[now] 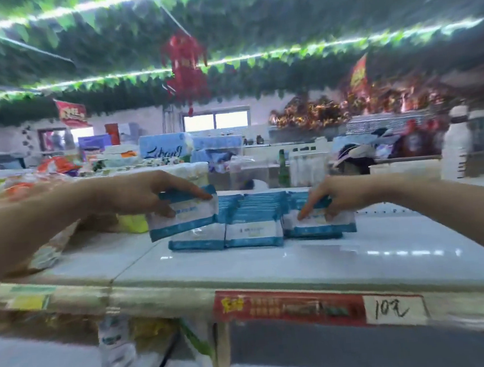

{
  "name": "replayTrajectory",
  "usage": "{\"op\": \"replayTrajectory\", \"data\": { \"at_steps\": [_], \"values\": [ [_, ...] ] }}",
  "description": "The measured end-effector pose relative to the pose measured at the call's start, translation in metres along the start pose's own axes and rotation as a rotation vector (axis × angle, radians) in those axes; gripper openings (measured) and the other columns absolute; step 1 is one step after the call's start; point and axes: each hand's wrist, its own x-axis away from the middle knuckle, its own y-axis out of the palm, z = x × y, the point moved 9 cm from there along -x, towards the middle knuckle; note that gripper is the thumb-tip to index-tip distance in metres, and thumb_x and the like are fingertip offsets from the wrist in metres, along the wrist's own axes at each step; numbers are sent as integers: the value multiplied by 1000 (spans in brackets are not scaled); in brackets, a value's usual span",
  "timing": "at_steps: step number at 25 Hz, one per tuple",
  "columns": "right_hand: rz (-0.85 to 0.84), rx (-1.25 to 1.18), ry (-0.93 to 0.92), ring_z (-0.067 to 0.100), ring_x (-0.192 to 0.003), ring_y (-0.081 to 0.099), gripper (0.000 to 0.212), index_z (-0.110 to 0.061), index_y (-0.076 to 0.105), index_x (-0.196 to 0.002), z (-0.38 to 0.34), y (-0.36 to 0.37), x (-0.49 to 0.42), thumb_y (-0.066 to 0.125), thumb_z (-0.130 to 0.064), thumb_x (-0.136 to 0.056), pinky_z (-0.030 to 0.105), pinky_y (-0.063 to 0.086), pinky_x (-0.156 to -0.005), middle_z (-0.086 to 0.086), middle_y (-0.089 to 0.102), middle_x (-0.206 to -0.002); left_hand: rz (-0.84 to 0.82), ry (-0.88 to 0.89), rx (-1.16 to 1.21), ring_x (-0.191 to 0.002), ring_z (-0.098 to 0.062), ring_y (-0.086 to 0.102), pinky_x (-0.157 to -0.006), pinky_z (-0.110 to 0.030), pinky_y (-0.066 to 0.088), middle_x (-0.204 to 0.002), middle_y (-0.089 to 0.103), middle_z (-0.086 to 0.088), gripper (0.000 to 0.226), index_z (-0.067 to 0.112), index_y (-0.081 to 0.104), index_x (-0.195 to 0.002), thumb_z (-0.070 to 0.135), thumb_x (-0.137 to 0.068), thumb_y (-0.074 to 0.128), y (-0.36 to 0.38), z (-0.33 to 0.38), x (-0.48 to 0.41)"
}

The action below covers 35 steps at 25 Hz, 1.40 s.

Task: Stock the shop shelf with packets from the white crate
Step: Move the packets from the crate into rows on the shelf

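Three short rows of blue-and-white packets point(252, 211) stand on the pale shelf point(242, 268). The left hand point(159, 192) pinches a raised packet point(188, 220), tilted, above the left row's front. The right hand point(335, 197) grips the front packet point(320, 223) of the right row, which rests on the shelf. The raised packet would sit best lowered upright, label outward, flush with its neighbours. The white crate is out of view.

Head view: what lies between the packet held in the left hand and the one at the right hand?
In the head view, a row of blue-and-white packets standing on the shelf fills that gap.
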Motion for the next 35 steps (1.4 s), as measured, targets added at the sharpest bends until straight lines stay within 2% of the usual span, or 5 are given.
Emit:
{"op": "replayTrajectory", "data": {
  "at_steps": [10, 15, 22, 28, 35],
  "values": [
    [316, 251, -103, 17, -120, 43, 56, -49, 56, -140, 20, 17, -27, 71, -25, -92, 42, 41, -101, -9, 50, -134, -122, 128, -39, -115, -1, 59, -87, -16, 53, -133, 52, 30, 72, 62, 60, -128, -2, -96, 62, 59, 57, -102],
    [422, 211, 21, 13, -112, 45, 57, -37, 55, -141, 50, 6, -5, 76, -44, -89, 45, 42, -101, -9, 55, -129, -194, 246, -102, -111, -5, 58, -99, -32, 53, -131, 55, 23, 70, 58, 56, -135, 2, -94, 66, 94, 108, -141],
    [716, 293, 202, 12, -107, 56, 51, -40, 64, -130, 111, -35, 74, 76, -11, -89, 47, 50, -98, -17, 66, -111, -243, 466, -459, -122, 0, 38, -115, -36, 32, -137, 48, 25, 72, 43, 45, -152, 4, -95, 64, 160, 123, -190],
    [734, 276, 197, 15, -103, 57, 46, -33, 70, -123, 112, -33, 106, 73, -2, -88, 48, 51, -94, -14, 66, -104, -113, 492, -697, -137, -23, 21, -117, -50, 22, -150, 23, 9, 72, 65, 27, -149, 22, -101, 60, 163, 121, -200],
    [591, 275, 30, 12, -106, 54, 43, -36, 64, -132, 13, -23, 39, 66, -14, -96, 42, 49, -97, -10, 65, -118, 58, 285, -690, -144, -22, 23, -121, -55, 23, -158, 28, 9, 61, 53, 19, -157, 43, -105, 50, 107, 66, -150]
  ]
}}
